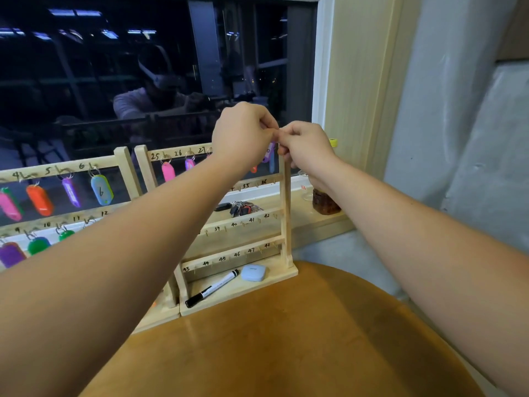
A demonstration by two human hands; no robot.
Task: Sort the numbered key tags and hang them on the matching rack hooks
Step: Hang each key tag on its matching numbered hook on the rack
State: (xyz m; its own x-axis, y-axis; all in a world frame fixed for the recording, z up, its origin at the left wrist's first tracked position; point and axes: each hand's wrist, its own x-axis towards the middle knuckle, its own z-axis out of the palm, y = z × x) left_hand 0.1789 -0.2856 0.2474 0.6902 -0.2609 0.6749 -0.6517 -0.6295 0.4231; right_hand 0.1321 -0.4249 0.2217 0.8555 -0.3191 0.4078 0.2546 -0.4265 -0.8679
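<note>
Pinching purple tag (269,152) between left hand (243,133), right hand (306,147), rack (285,196) top right. Blind to hook: could miss, drop tag.

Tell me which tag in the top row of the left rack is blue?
The blue tag hangs under number 6, at that row's right end, with a 6 written on it. Next to it hang a purple tag and an orange tag.

Right rack (286,213) reads 25, 26, 27 up top, 35, 36 below, then 39 to 42, then 43 to 48. Left rack (123,159): 4, 5, 6, then 9 to 12. Blue tag (101,190) says 6.
</note>
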